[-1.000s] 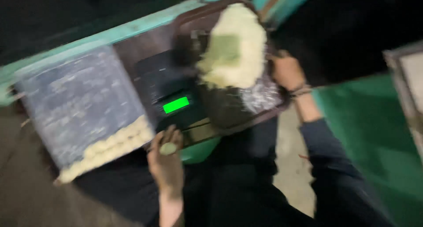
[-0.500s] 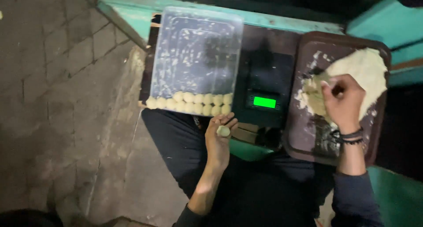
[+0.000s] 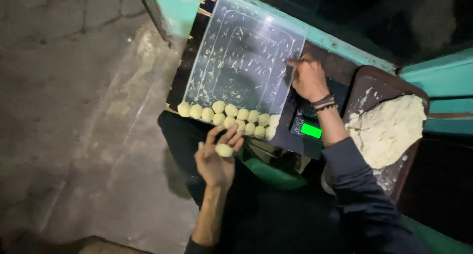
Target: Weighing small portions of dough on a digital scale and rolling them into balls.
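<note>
Seated at a dark bench (image 3: 340, 69) edged in teal, with work in hand on small pale dough balls. Left hand (image 3: 215, 158) raised palm-up just below the near edge of a clear, shallow rectangular plastic tray (image 3: 244, 57), fingers curled around one small round pale-yellow dough ball (image 3: 224, 150), gripped between fingertips and thumb and not yet set down. Right hand (image 3: 309, 79), wearing dark bead bracelets at the wrist, resting on the right rim of that tray, fingers bent onto its edge as if steadying it; holding nothing else, as far as can be told. Along the tray's near edge, roughly two short rows of finished dough balls (image 3: 228, 117), touching one another and packed tight; the rest of the tray bare apart from streaks of flour. Just right of the tray, under the right forearm, a small black digital scale with a glowing green display (image 3: 311, 130). Further right, a dark brown rectangular tray (image 3: 367, 84) carrying a large lump of pale, rough dough (image 3: 387, 131), dusted with flour. Judged from this: only a small part done, a few rows filled, most of the clear tray open and much dough left to portion.
</note>
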